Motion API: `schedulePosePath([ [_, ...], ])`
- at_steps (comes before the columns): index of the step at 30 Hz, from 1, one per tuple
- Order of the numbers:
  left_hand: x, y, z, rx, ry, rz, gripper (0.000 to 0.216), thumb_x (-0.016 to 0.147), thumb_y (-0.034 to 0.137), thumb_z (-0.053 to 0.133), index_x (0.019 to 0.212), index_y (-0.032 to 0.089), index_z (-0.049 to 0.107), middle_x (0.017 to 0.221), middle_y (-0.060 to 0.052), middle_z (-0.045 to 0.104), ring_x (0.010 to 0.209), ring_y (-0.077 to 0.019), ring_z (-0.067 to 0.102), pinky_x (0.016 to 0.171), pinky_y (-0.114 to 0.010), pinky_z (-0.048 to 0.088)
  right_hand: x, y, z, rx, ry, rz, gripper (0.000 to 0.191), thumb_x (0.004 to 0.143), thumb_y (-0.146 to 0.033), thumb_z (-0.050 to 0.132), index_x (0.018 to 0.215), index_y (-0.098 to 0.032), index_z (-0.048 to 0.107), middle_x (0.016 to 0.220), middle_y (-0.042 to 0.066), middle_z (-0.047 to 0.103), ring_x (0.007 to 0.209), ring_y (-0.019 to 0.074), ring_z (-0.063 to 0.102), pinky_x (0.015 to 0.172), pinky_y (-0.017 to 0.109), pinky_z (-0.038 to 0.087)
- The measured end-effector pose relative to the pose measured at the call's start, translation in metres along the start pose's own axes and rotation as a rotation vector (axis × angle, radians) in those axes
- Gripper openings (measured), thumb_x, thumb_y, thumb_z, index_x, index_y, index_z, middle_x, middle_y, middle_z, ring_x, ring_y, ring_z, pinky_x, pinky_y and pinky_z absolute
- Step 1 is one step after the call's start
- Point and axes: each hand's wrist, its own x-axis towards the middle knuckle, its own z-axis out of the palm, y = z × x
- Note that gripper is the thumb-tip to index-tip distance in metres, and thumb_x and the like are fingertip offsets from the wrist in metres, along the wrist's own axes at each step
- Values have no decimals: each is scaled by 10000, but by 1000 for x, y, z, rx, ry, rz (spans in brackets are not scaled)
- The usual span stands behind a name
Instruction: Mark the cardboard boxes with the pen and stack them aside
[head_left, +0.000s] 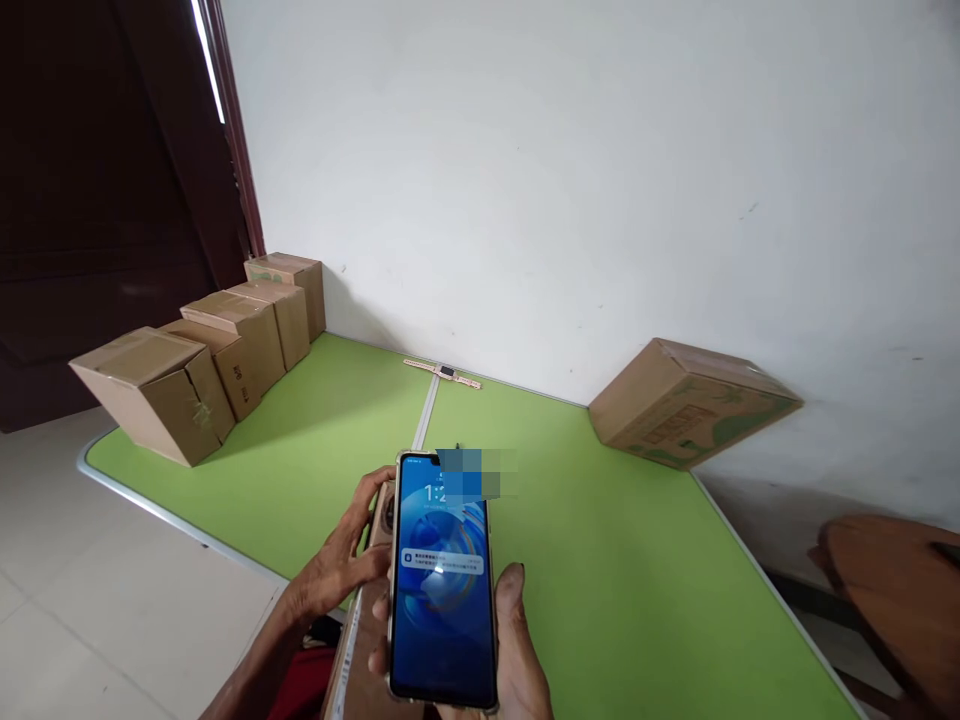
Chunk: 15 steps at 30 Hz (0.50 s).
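A lit smartphone (444,630) in a clear case stands upright before me, its blue lock screen showing a clock and a notification. My right hand (517,640) is closed around its lower part, thumb along the right edge and fingertips showing at the left. My left hand (341,560) curls at the phone's left side, thumb and forefinger around a brown thing with a dark round spot, partly hidden behind the phone. Below it shows a brown cardboard surface (358,650) with a white strip. A pink-strapped smartwatch (447,372) lies flat on the far part of the green table (600,560).
Several cardboard boxes (161,390) stand in a row along the table's left side. Another cardboard box (675,405) sits tilted at the right edge by the white wall (570,180). A brown round stool (892,600) is at the lower right. A pixelated patch covers the phone's top right.
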Motion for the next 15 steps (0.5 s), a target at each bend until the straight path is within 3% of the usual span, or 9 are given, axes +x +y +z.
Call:
schedulePosePath([
  [3, -2, -1, -4, -21, -46, -56, 846, 900, 565, 719, 1612, 316, 335, 1641, -89, 437, 1467, -404, 458, 1233, -536, 371, -9, -10, -2, -23, 90, -152, 735, 725, -797, 791, 1049, -138, 823, 971, 169, 835, 876, 355, 803, 780, 493, 637],
  [7, -4, 4, -6, -4, -9, -110, 824, 907, 584, 673, 1604, 310, 328, 1623, -100, 445, 1466, -418, 453, 1172, -519, 435, -9, -39, -16, -99, 256, -358, 684, 736, -745, 828, 1078, -153, 811, 1048, 151, 841, 908, 335, 811, 789, 450, 640],
  [11, -4, 9, -4, 36, -19, -119, 860, 892, 643, 656, 1605, 314, 307, 1621, -107, 433, 1443, -424, 464, 1183, -558, 413, 21, -77, -54, -292, 386, -553, 737, 645, -765, 874, 1084, -180, 786, 980, 115, 851, 971, 338, 805, 847, 436, 628],
  [15, -2, 10, 2, 57, -34, -87, 863, 892, 636, 673, 1611, 309, 326, 1666, -109, 376, 1499, -436, 403, 1233, -581, 360, 60, -103, -92, -402, 472, -554, 699, 588, -743, 907, 960, -165, 779, 892, 127, 845, 1027, 368, 792, 854, 444, 622],
])
